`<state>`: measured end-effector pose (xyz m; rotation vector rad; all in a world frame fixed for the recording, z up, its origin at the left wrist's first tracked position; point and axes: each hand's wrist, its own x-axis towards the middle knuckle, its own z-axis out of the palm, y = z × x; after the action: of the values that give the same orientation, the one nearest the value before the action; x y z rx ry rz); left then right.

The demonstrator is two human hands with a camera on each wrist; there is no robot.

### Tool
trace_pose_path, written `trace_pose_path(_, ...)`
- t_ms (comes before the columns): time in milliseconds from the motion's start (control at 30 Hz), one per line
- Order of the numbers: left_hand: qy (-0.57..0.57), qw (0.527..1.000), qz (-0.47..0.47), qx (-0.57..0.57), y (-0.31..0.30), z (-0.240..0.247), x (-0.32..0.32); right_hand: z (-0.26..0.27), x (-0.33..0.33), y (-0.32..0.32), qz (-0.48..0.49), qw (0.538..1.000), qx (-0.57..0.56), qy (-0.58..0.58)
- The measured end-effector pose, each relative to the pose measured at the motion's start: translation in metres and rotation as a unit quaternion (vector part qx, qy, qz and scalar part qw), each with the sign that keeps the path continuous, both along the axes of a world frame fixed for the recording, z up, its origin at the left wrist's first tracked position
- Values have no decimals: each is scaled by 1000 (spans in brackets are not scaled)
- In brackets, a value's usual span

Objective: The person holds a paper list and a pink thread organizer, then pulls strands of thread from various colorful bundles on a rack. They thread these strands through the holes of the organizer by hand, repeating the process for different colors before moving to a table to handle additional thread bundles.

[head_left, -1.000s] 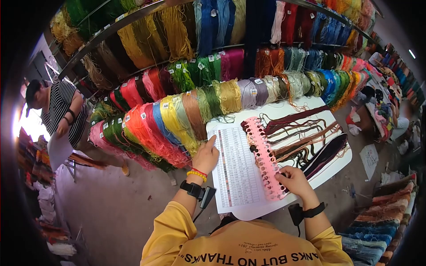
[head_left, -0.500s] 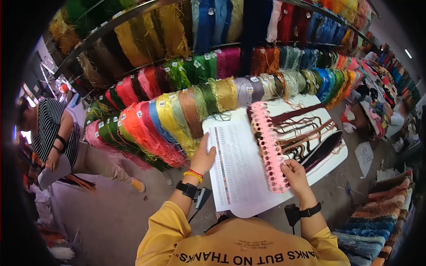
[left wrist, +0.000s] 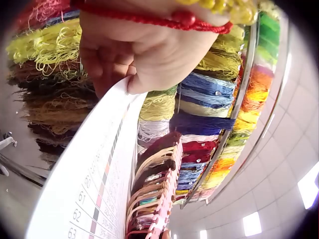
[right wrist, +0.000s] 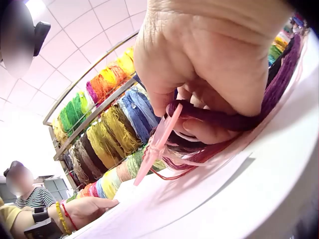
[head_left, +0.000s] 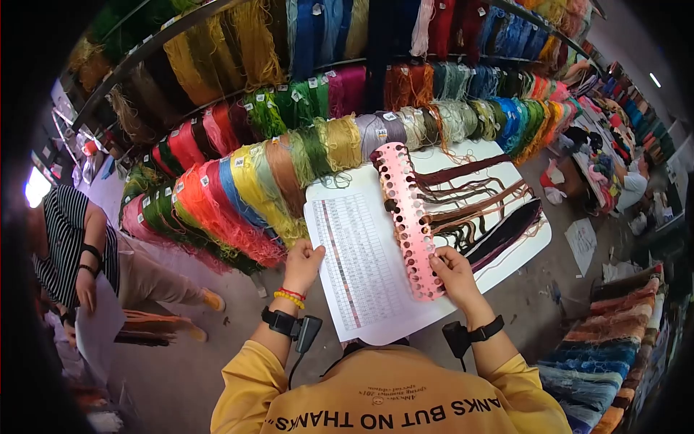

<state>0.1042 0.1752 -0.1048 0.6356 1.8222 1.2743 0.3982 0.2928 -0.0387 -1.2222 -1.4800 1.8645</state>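
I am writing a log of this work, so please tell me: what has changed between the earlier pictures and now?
The left hand has moved down the left edge of the printed sheet, towards the wearer. The pink card has shifted up in the head view, its far end now beyond the sheet's top. The right hand still holds the card's near end.

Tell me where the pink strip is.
In the head view, the pink strip is right of centre, between the printed sheet to its left and the threads to its right; the right hand holds its near end.
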Motion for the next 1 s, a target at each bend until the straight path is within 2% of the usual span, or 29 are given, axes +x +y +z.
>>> trace_pose_path(333,44,990,123,59,-57,44,35,3,7,10,81,995,-12,55)
trace_pose_path(500,-2,953,297,65,-127,96,111,33,16,10,255,961,-47,95)
trace_pose_path(533,3,940,334,64,-147,103,127,46,13,2,294,945,-93,107)
trace_pose_path(567,15,928,362,91,-171,82,128,29,1,-14,342,932,-59,108)
trace_pose_path(700,65,872,476,88,-289,91,132,23,-46,-84,523,846,-21,103)
trace_pose_path(767,69,833,539,102,-354,99,142,31,-75,-136,578,807,-64,104)
trace_pose_path(800,59,808,567,152,-389,58,140,12,-90,-169,602,792,-52,92)
trace_pose_path(867,73,756,631,157,-450,91,172,41,-105,-225,650,748,-100,89)
trace_pose_path(1000,111,660,719,189,-564,90,238,41,-128,-346,735,661,-115,99)
